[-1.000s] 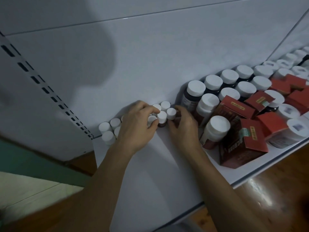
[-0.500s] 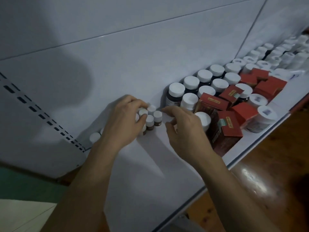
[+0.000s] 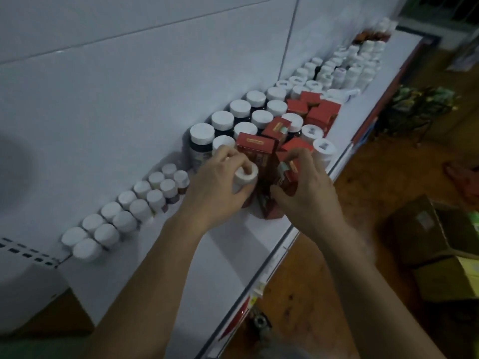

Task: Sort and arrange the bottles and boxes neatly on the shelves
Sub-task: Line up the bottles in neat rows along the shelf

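Note:
My left hand (image 3: 220,185) grips a white-capped bottle (image 3: 246,174) standing on the white shelf (image 3: 228,257). My right hand (image 3: 308,193) holds a red box (image 3: 286,174) just right of it. More red boxes (image 3: 255,149) lean against each other between the hands and behind them. Small white-capped bottles (image 3: 134,206) stand in two rows along the back wall to the left. Bigger dark bottles with white caps (image 3: 223,120) line up in rows behind the boxes.
White bottles (image 3: 350,71) fill the far right of the shelf. A price rail (image 3: 261,283) runs along the shelf's front edge. Cardboard boxes (image 3: 425,229) sit on the wooden floor at the right. A slotted upright (image 3: 28,252) marks the shelf's left end.
Both hands left the small bottles and moved right to the bigger items; my left hand took hold of a white-capped bottle and my right a red box. The view swung right.

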A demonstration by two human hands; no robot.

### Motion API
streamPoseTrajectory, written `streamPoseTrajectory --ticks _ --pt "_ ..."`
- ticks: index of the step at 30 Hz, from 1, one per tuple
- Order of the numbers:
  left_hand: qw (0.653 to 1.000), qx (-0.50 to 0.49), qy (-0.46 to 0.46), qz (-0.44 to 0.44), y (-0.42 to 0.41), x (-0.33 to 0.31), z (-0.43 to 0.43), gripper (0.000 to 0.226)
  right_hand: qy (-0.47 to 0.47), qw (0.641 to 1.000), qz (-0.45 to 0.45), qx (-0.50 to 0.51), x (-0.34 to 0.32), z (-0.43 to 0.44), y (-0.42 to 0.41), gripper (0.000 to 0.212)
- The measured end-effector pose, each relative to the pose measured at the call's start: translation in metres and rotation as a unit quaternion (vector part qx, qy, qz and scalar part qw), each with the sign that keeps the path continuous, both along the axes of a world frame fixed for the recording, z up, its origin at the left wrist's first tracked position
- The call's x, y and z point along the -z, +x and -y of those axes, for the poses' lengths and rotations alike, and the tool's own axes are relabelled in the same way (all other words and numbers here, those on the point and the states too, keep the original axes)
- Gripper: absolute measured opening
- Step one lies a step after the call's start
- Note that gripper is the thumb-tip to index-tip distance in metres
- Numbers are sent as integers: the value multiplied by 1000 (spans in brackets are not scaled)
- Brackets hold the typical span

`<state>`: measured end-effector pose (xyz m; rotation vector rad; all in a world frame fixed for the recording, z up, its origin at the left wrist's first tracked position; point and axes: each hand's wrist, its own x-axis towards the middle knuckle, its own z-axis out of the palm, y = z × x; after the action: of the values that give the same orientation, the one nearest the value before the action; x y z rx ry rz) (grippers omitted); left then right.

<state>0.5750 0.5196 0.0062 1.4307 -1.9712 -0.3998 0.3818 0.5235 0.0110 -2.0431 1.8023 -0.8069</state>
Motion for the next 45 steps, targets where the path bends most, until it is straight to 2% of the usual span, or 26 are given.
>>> streamPoseTrajectory --ticks 3,6,9,12,15,18,20,25,28,33,39,45 --pt "998 -58 -13 -22 2 16 -5 23 1 999 54 -7 7 -1 -17 51" --pt "996 -90 0 16 -1 28 -14 29 4 995 90 -34 9 4 -30 45" --pt "988 -152 -20 1 -11 32 -20 36 4 991 103 -83 8 13 -40 42" --pt "973 -227 -26 -31 -32 24 -12 46 2 982 107 -154 4 23 -55 42" --pt "952 -305 -1 -31 -61 19 -5 46 0 974 121 -192 -2 37 -87 40" --pt "920 -384 -43 -61 -88 9 -9 46 -20 967 153 -201 -7 55 -134 38" --pt "911 -394 -85 -83 -112 -6 -9 49 -17 967 166 -195 -5 69 -172 39" --pt "939 -305 -107 -114 -191 -47 7 44 0 978 179 -108 4 104 -288 46" --pt "954 -238 -79 -167 -240 -52 40 40 -8 980 199 -13 13 120 -368 51" --pt "972 -85 -3 -220 -346 -39 134 34 -21 970 183 160 40 132 -490 63" --pt "976 33 40 -213 -474 -2 257 35 -10 955 151 256 64 167 -587 57" --pt "975 113 61 -180 -583 28 400 40 18 949 94 301 64 255 -672 54"
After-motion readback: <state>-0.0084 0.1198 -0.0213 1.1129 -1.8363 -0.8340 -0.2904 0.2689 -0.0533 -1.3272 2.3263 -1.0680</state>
